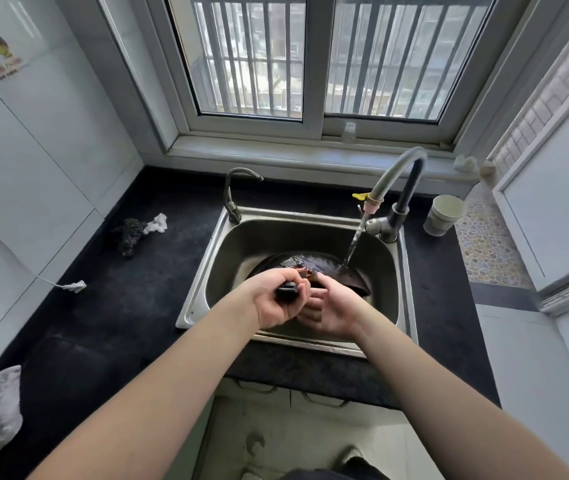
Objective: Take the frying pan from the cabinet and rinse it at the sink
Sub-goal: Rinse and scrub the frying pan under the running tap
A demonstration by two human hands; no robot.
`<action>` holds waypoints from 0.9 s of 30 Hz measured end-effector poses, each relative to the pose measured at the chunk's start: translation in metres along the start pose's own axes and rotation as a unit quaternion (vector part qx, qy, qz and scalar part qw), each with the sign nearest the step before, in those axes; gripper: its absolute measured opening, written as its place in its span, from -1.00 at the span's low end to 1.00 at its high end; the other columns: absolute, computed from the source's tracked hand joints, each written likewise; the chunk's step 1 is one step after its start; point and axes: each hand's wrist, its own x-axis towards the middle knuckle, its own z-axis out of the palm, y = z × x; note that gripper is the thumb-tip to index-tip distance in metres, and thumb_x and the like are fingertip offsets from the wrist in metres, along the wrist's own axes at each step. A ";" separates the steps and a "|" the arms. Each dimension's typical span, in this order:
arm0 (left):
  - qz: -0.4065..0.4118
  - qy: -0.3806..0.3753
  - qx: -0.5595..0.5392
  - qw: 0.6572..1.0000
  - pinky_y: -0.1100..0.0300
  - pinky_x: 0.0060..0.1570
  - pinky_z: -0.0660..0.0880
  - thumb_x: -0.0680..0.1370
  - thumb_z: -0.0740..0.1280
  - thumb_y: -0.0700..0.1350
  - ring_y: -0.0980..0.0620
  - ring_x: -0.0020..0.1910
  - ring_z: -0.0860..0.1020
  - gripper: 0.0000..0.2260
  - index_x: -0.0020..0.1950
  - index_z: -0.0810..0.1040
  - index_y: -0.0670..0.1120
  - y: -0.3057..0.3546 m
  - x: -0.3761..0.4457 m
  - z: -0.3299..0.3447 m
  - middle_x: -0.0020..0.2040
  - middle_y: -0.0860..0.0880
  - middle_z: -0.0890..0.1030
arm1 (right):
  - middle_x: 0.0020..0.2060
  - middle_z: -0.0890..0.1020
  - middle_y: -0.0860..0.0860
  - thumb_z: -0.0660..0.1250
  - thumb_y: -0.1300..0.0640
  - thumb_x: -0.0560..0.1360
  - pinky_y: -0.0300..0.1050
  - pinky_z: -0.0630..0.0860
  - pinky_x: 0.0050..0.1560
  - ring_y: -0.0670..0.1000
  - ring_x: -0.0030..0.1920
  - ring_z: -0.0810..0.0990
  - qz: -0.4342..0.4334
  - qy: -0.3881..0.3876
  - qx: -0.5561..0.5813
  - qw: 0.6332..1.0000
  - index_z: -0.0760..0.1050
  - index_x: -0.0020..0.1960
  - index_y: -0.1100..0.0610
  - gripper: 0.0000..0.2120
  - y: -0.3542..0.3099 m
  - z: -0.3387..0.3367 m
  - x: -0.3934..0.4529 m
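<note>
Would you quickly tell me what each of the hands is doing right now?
Left hand: closed on the dark frying pan handle.
Right hand: open against the pan.

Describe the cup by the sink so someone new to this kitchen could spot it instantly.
Start at the stainless steel sink set in the black countertop under the window. Go to its far right corner, past the grey gooseneck tap that is running water. The pale ribbed paper cup stands upright just right of that tap's base, the only cup on the counter.
</note>
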 end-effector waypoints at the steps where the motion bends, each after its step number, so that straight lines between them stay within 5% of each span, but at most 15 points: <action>1: -0.006 0.005 0.004 1.000 0.31 -0.63 0.48 0.58 0.12 -0.30 0.06 -0.63 0.49 -0.79 -0.08 0.47 -0.41 0.003 0.000 -0.003 -0.40 -0.13 0.47 | 0.22 0.63 0.09 0.29 -0.27 0.48 0.12 0.40 0.33 0.13 0.24 0.58 -0.003 0.040 -0.022 0.999 0.52 0.28 0.13 -0.43 -0.004 0.040 -0.063; 6: -0.005 0.032 0.093 0.995 0.32 -0.63 0.47 0.54 0.19 -0.33 0.04 -0.63 0.47 -0.97 -0.05 0.41 -0.26 0.018 -0.007 -0.009 -0.44 -0.12 0.45 | -0.31 0.71 0.05 0.08 -0.06 0.64 -0.02 0.49 0.01 0.05 -0.13 0.61 -0.058 0.117 0.009 0.991 0.53 0.02 0.19 -0.63 -0.010 0.090 -0.151; 15: -0.030 0.099 0.386 0.917 0.33 -0.67 0.44 0.52 0.22 -0.31 0.06 -0.65 0.45 -0.95 -0.14 0.40 -0.26 0.052 -0.016 0.003 -0.42 -0.13 0.44 | -0.17 0.66 0.07 0.10 -0.01 0.65 -0.02 0.48 -0.01 0.05 -0.13 0.60 -0.087 0.135 0.047 0.986 0.53 0.01 0.19 -0.67 0.005 0.095 -0.165; 27: -0.093 0.170 0.581 0.790 0.30 -0.68 0.43 0.52 0.23 -0.27 0.01 -0.63 0.48 -0.91 -0.02 0.43 -0.29 0.102 -0.015 0.047 -0.45 -0.15 0.47 | -0.29 0.70 0.05 0.14 0.02 0.63 -0.03 0.50 -0.08 0.06 -0.14 0.62 -0.093 0.133 0.091 0.983 0.52 -0.02 0.17 -0.72 0.011 0.083 -0.182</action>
